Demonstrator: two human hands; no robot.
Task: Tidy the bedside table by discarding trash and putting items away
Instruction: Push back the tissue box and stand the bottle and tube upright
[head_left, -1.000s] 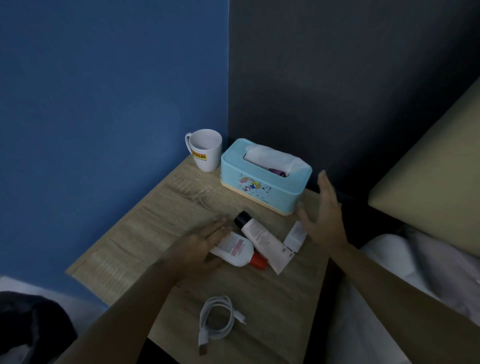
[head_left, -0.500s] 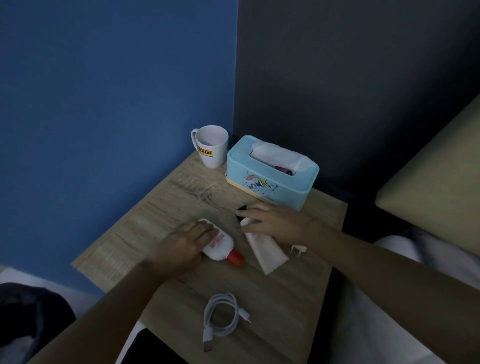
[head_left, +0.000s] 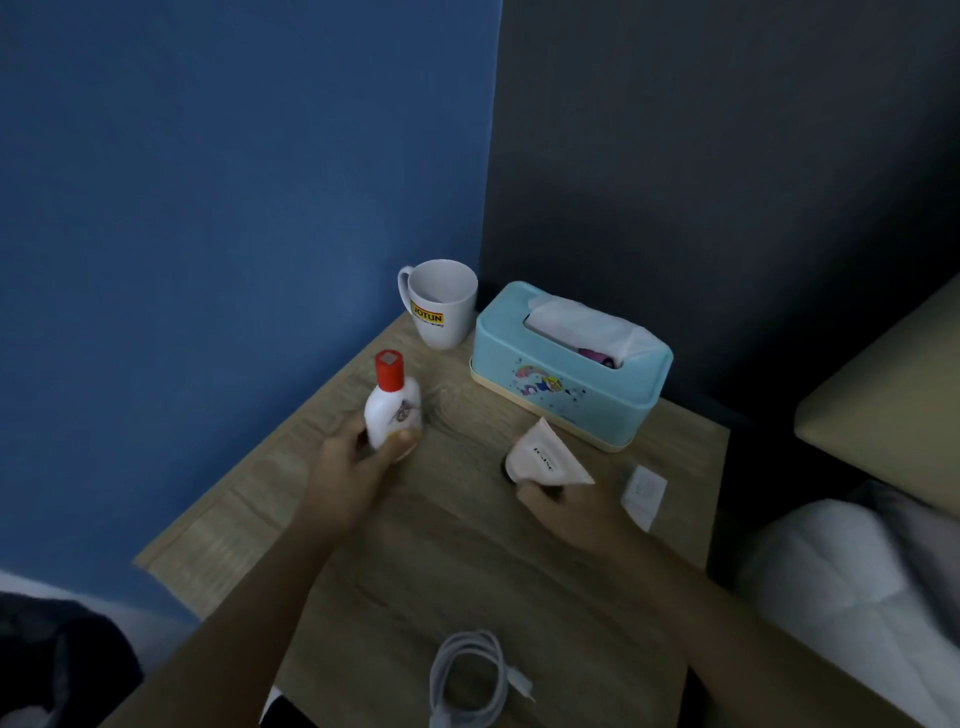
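We hold the small white bottle (head_left: 390, 410) upright over the desk (head_left: 457, 566), our left hand (head_left: 358, 467) curled round its lower half. It looks light, stiff and a bit slick, so we judge the body the place to hold, not the red cap. Our right hand (head_left: 566, 501) pinches the soft tube (head_left: 545, 460) from below (easily squeezed), near the desk's middle
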